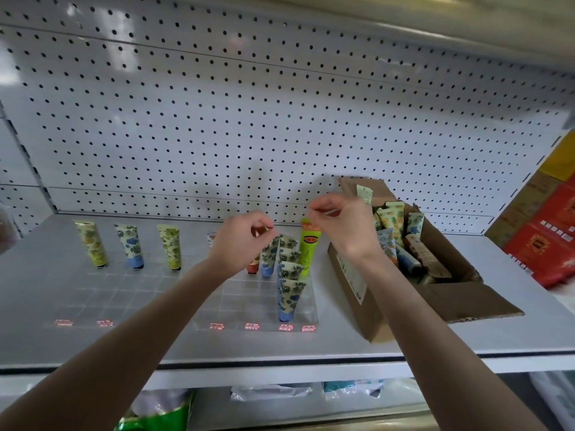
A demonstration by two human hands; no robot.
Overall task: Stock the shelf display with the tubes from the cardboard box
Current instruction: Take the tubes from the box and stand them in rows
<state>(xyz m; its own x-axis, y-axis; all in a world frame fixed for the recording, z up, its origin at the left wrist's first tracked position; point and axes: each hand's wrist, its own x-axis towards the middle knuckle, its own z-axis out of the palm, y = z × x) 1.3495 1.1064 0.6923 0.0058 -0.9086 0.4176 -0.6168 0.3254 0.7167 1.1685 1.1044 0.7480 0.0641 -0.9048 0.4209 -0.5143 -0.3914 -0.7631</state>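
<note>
Green tube (306, 250): stands upright, cap down, at the back right corner of the clear display (249, 303), just beside a column of blue-flowered tubes (291, 293).
Right hand (342, 227): fingers curled, thumb and forefinger drawn together at the green tube's crimped top; whether they actually grip it cannot be told (the fingertips are blurred).
Left hand (242, 241): fingers curled over the back row, with an orange tube (253, 265) partly hidden behind it; a grip cannot be told here either.
Display: a gridded tray on the grey shelf (513, 325), with red labels along its front edge.
Second tray (102, 293): to the left, with three tubes (132, 247) standing apart in its back row.
Cardboard box (460, 300): open, on the shelf just right of the display, with loose tubes (392, 225) piled inside.
Backdrop: white pegboard (249, 119); red packs (547, 244) at the far right.
</note>
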